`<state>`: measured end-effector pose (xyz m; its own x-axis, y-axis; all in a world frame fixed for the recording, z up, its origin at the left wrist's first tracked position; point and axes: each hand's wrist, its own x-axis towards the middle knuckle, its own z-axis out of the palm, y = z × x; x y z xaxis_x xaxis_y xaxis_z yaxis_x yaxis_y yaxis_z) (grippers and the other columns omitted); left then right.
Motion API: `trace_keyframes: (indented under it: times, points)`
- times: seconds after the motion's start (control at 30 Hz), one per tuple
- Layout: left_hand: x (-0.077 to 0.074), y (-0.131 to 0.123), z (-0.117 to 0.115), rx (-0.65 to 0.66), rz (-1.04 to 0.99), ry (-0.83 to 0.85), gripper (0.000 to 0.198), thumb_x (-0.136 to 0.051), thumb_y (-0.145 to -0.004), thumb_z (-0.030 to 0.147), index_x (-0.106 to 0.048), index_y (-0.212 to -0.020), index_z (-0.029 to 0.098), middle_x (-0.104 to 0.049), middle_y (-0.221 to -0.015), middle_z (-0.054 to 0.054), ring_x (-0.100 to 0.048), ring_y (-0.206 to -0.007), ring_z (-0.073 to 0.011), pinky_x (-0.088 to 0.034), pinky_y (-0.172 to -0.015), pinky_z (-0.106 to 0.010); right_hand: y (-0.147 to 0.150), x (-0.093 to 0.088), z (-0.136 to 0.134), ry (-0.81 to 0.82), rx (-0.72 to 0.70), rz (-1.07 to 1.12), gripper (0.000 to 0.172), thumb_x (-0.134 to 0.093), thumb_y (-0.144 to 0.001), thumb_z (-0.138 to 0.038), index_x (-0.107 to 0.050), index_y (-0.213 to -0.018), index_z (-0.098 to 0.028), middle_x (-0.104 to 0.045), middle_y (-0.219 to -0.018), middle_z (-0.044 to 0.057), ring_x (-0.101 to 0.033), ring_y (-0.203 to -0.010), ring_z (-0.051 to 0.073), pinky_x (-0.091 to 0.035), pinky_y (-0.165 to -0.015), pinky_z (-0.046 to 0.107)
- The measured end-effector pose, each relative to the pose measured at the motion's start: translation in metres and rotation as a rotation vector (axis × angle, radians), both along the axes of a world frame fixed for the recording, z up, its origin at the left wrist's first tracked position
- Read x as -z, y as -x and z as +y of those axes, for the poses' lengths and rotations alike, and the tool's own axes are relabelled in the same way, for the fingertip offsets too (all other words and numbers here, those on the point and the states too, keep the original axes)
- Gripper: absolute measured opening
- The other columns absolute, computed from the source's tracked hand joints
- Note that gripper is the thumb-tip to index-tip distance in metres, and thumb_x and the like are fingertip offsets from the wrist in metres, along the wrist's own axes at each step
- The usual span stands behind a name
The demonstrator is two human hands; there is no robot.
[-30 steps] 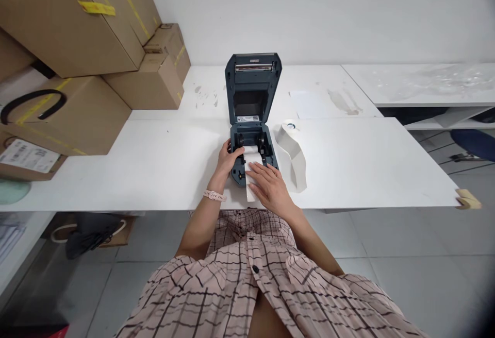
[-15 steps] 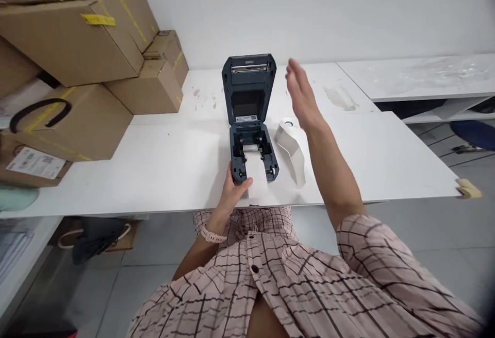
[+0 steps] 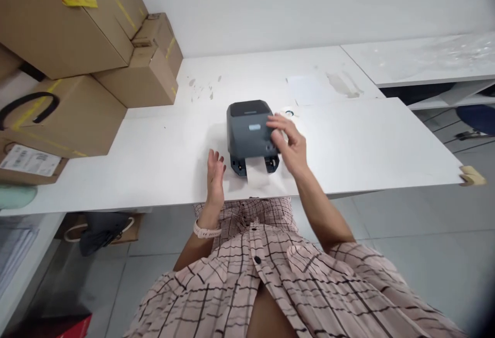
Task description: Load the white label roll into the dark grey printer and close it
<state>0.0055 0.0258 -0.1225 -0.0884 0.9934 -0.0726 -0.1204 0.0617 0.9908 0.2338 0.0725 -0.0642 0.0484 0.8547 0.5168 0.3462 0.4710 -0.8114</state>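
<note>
No readable text or signs.

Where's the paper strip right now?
Head view, just below centre: the paper strip sticks out of the near end of the printer, to the right of the left hand.

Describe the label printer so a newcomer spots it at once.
Start at the long white table, with cardboard boxes stacked at its left. Near the front edge, between the left hand and right hand, sits the label printer. Unlike the brown boxes, it is dark grey, with a white paper strip emerging from its front.
</note>
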Motion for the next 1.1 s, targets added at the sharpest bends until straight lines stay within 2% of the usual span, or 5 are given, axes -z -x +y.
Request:
trace_keyframes:
  times: [0.3,0.63,0.8,0.97,1.1]
  points:
    - [-0.013,-0.036,0.023,0.072,-0.103,0.083,0.094,-0.076,-0.085,0.055,-0.030,-0.164,0.031,-0.037,-0.171,-0.009,-0.037,-0.157,-0.0360,-0.042,-0.125,-0.048,0.017,0.069,-0.017,0.538,-0.078,0.519,0.103,-0.077,-0.078,-0.068,-0.031,-0.163,-0.033,-0.036,-0.171,0.007,-0.038,-0.156,0.032,-0.037,-0.128,0.053]
    - [-0.002,-0.043,0.021,0.005,-0.053,-0.027,0.075,-0.075,-0.083,0.059,-0.051,-0.147,0.028,-0.058,-0.152,-0.012,-0.057,-0.139,-0.0333,-0.052,-0.114,-0.047,0.022,0.085,-0.018,0.411,-0.058,0.531,0.092,-0.073,-0.083,-0.064,-0.035,-0.161,-0.031,-0.035,-0.171,0.008,-0.037,-0.156,0.030,-0.034,-0.129,0.050]
    - [0.010,-0.040,-0.024,-0.337,0.177,-0.002,0.055,-0.074,-0.083,0.062,-0.061,-0.122,0.025,-0.067,-0.125,-0.009,-0.065,-0.113,-0.0236,-0.055,-0.097,-0.038,0.021,0.085,-0.016,0.418,-0.066,0.490,0.093,-0.070,-0.084,-0.067,-0.032,-0.161,-0.030,-0.038,-0.170,0.010,-0.042,-0.154,0.030,-0.038,-0.126,0.051]
    - [0.006,-0.042,-0.046,0.157,0.030,0.280,0.047,-0.066,-0.084,0.063,-0.058,-0.067,0.021,-0.055,-0.063,0.001,-0.046,-0.055,-0.0110,-0.038,-0.053,-0.027,0.021,0.087,-0.014,0.389,-0.023,0.399,0.092,-0.062,-0.086,-0.070,-0.030,-0.162,-0.027,-0.035,-0.171,0.012,-0.038,-0.156,0.029,-0.035,-0.128,0.051]
    - [-0.013,-0.049,-0.035,0.221,-0.044,0.322,0.047,-0.075,-0.075,0.058,-0.051,-0.059,0.020,-0.047,-0.054,0.005,-0.033,-0.047,-0.0067,-0.025,-0.048,-0.026,0.023,0.084,-0.017,0.385,0.013,0.359,0.086,-0.061,-0.088,-0.066,-0.034,-0.160,-0.026,-0.039,-0.169,0.012,-0.040,-0.154,0.030,-0.035,-0.127,0.054]
